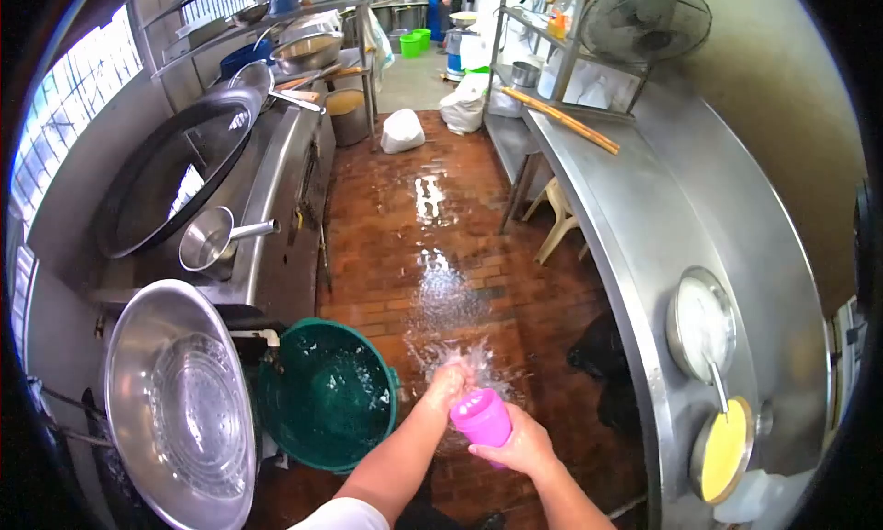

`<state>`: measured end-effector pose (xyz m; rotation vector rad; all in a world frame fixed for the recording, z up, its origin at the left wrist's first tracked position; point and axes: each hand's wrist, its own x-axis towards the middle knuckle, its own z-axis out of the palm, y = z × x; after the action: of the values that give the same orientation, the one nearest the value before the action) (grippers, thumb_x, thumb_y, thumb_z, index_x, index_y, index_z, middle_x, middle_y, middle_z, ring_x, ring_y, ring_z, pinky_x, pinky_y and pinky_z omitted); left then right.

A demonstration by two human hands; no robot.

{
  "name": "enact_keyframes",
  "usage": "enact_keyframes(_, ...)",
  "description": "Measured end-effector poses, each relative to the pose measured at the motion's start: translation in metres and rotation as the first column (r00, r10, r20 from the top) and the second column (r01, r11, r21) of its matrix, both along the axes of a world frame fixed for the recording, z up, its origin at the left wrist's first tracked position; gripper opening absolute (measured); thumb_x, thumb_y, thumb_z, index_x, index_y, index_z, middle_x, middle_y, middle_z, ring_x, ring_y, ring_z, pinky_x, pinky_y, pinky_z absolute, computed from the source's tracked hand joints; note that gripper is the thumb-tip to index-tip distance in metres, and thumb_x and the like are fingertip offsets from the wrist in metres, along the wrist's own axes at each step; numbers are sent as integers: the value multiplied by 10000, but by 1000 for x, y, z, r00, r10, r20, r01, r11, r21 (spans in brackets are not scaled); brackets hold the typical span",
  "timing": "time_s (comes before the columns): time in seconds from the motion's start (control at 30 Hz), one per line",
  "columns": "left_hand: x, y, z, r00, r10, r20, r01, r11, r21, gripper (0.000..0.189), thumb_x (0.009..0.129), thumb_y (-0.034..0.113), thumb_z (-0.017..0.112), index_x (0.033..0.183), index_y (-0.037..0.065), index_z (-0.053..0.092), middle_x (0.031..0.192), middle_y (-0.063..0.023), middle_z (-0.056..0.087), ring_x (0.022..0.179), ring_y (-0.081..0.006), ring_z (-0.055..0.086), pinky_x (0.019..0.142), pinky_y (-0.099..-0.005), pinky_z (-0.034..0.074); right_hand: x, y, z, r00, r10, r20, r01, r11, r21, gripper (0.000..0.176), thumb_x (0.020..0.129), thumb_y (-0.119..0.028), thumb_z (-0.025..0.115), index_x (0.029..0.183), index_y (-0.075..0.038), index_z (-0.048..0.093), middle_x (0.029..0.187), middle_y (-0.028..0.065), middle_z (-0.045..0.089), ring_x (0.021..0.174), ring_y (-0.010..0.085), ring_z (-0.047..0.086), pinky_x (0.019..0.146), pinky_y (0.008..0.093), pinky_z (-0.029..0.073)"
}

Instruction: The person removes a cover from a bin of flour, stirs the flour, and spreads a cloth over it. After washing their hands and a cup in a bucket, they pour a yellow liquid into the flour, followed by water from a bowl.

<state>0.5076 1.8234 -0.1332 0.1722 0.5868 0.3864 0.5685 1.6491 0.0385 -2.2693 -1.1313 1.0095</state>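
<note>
My right hand (526,444) is wrapped round a pink plastic cup (483,418), tilted with its mouth toward my left hand. Just beyond the cup's rim is my left hand (452,381), wet and blurred by splashing water, so its fingers are hard to make out. Water splashes around it above the wet brick floor (368,254). To the left stands a green tub (336,397) with water in it, beside a large metal basin (198,410).
A big wok (184,176) and a metal ladle pot (210,240) sit on the stove at left. The steel counter (635,208) at right holds rolling sticks (561,119), a bowl (701,323) and a yellow-filled pan (725,452). A stool (555,219) stands beneath.
</note>
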Motion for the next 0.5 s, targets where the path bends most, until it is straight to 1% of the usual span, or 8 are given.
enact_keyframes(0.03,-1,3,4,981,-62,184,73,996,-53,130,699,58,596,646,107,487,633,-76,493,480,-200,404,419,-302,336,0,-5,-15,999,-52,1,52,992,115,803,557,-491,826,1175,-70,535,1086,165,624,1026,321,611,880,404,487)
enact_keyframes(0.1,1,1,1,989,-126,83,118,988,102,125,783,191,594,695,132,527,610,-63,505,433,-190,383,388,-293,298,-2,-6,-27,995,-102,-11,102,968,231,837,555,-460,842,1208,-59,504,1115,171,609,1043,317,606,890,400,485)
enact_keyframes(0.2,-11,-17,-15,869,-330,-369,428,875,226,424,861,543,513,921,140,631,800,-47,611,641,-201,516,565,-339,413,-11,3,-27,943,-290,-165,334,819,466,853,588,-307,878,1261,-24,437,1153,155,587,1070,260,593,918,371,469)
enact_keyframes(0.3,-49,-41,67,855,-516,-60,511,856,-73,547,910,580,428,1202,139,567,1126,-84,619,979,-243,587,769,-437,479,-18,10,-48,911,-267,-315,403,744,533,846,603,-278,877,1275,-17,434,1192,142,578,1082,240,584,929,376,460)
enact_keyframes(0.37,-65,-48,72,923,-386,0,384,918,-100,529,927,560,411,1227,145,545,1145,-85,616,1003,-249,587,793,-451,481,-14,17,-31,885,-111,-452,371,755,540,876,603,-265,882,1308,-18,425,1222,119,572,1126,225,559,960,372,440)
enact_keyframes(0.43,-87,-40,66,968,-245,57,250,962,-106,454,958,490,416,1235,150,533,1139,-86,618,1007,-254,593,828,-455,488,6,12,-36,613,65,-787,399,835,379,804,670,-202,849,1329,-25,424,1214,91,580,1167,209,528,992,369,414)
enact_keyframes(0.47,-95,-33,75,973,-205,-101,203,979,-27,413,954,448,460,1219,142,541,1122,-84,622,999,-253,595,835,-444,487,13,19,-50,446,-71,-892,491,853,177,681,811,-316,728,1345,-23,421,1208,86,584,1176,217,519,1002,387,410)
enact_keyframes(0.5,-98,-27,83,956,-148,-253,169,984,62,374,950,406,503,1202,134,549,1104,-82,625,992,-252,597,842,-432,487,22,17,-57,27,-13,-1000,674,739,9,554,907,-457,553,1247,-23,498,1166,106,596,1098,244,557,970,426,432)
